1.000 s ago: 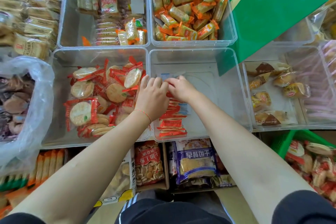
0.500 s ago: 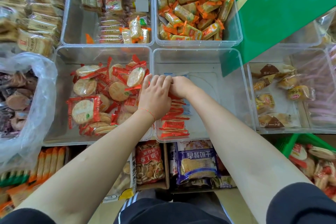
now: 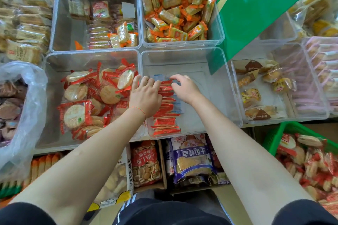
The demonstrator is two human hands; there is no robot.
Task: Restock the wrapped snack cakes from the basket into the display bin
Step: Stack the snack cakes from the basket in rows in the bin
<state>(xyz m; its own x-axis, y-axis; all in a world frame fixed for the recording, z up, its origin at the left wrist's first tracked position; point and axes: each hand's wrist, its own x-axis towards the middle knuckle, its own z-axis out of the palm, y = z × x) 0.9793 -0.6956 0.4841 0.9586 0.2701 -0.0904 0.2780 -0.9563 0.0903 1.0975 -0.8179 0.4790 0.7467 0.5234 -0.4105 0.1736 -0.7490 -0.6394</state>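
The clear display bin (image 3: 203,111) sits at the centre of the shelf. A row of red-wrapped snack cakes (image 3: 165,121) stands on edge along its left wall. My left hand (image 3: 146,96) rests on the row's left side with fingers stretched out. My right hand (image 3: 185,88) reaches over the far end of the row, its bent fingertips touching the top packs. Neither hand lifts a pack. The green basket (image 3: 272,138) at lower right holds several more red-wrapped snack cakes (image 3: 311,162).
Left of the display bin is a bin of round rice crackers (image 3: 91,100), right of it a bin of small breads (image 3: 259,89). Behind them stand more snack bins (image 3: 179,12) and a green sign (image 3: 256,11). Bagged biscuits (image 3: 192,159) fill the lower shelf.
My hands were pressed together on the row. They have drawn slightly apart, the right hand shifting right toward the row's far end.
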